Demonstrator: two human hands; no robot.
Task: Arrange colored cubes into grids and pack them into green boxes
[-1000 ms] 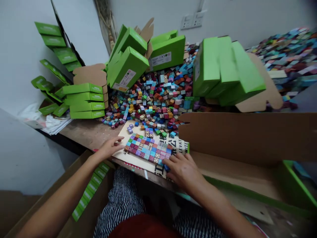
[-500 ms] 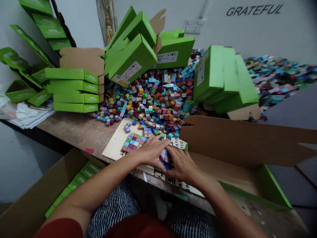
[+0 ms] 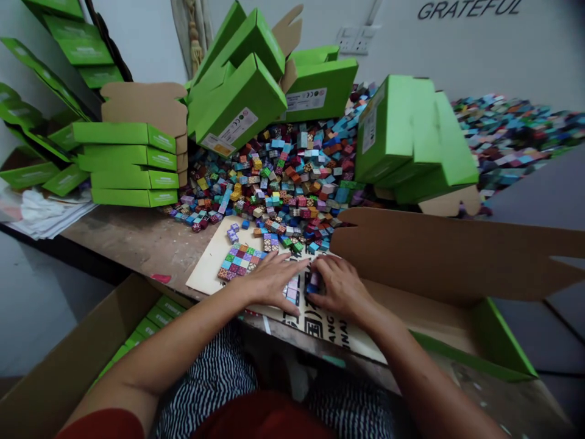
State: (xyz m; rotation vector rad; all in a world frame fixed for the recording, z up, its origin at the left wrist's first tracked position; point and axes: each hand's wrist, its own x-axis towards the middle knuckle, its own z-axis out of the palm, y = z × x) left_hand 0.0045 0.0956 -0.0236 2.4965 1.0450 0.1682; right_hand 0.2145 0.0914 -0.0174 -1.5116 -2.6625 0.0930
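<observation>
A flat grid of small patterned cubes [image 3: 237, 261] lies on a pale printed card [image 3: 212, 259] at the near edge of the wooden table [image 3: 137, 238]. My left hand [image 3: 267, 281] lies flat over the grid's right part, fingers stretched out. My right hand [image 3: 338, 288] is just to its right, fingers curled on a few cubes [image 3: 313, 281] at the grid's right end. A big heap of loose coloured cubes [image 3: 292, 177] spreads behind the card.
Stacked green boxes [image 3: 130, 164] stand at left, tilted green boxes [image 3: 242, 91] at the back, more green boxes [image 3: 411, 134] at right. An open brown carton flap [image 3: 457, 250] lies at right. A carton holding green boxes [image 3: 150, 320] sits below left.
My left hand moved from the card's left edge to rest over the cube grid. My right hand shifted up to the grid's right end. The camera tilted up.
</observation>
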